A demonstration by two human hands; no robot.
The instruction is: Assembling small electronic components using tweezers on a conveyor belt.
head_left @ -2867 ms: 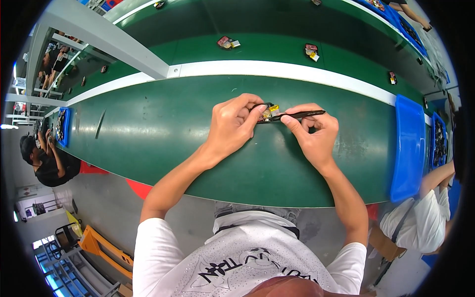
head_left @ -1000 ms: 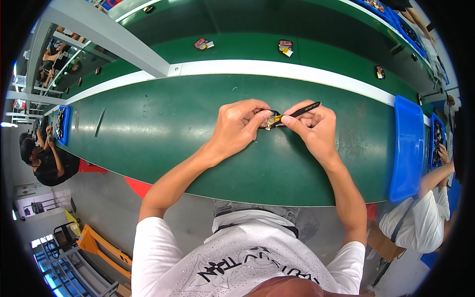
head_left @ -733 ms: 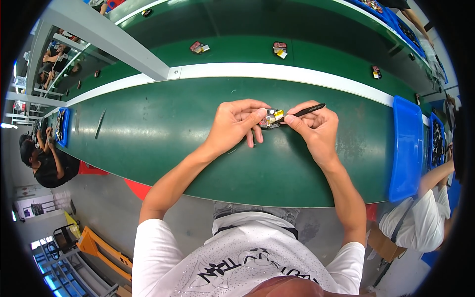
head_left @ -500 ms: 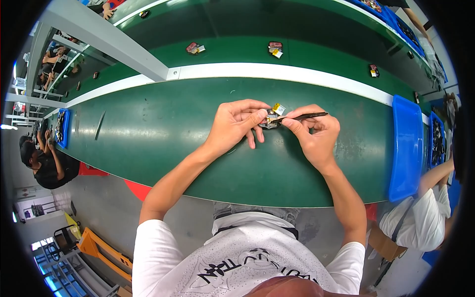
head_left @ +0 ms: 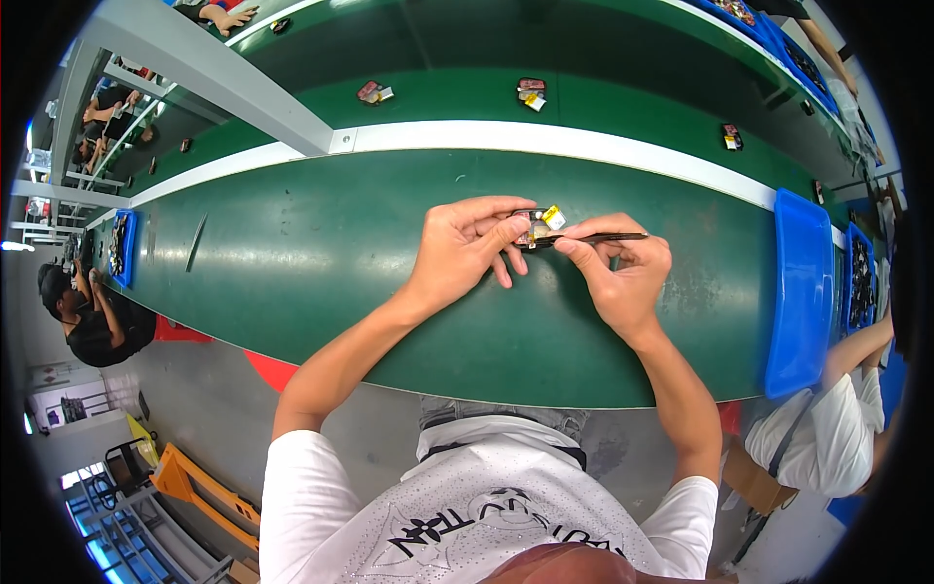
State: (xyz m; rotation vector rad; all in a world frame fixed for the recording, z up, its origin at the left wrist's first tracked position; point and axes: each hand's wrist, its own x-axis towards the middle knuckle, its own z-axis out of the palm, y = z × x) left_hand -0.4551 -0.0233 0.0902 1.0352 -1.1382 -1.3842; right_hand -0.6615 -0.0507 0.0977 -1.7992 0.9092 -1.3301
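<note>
head | left hand [head_left: 465, 251] pinching small part [head_left: 537, 226] | right hand [head_left: 619, 277] pinching tweezers [head_left: 593, 237]

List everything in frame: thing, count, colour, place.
small part: 1, dark with a yellow tag, pinched in the left hand over the green bench
tweezers: 1, dark, in the right hand, tip at the small part
green bench: 1, green, across the middle
white strip: 1, white, along the bench's far edge
far belt: 1, green, beyond the white strip
parts on the far belt: at least 3, dark with coloured tags, spaced apart
blue trays: at least 2, blue, right end of the bench
orange pallet jack: 1, orange, floor lower left
co-workers: several, at the left and right rims
left hand: 1, holding the small part
right hand: 1, holding the tweezers
</note>
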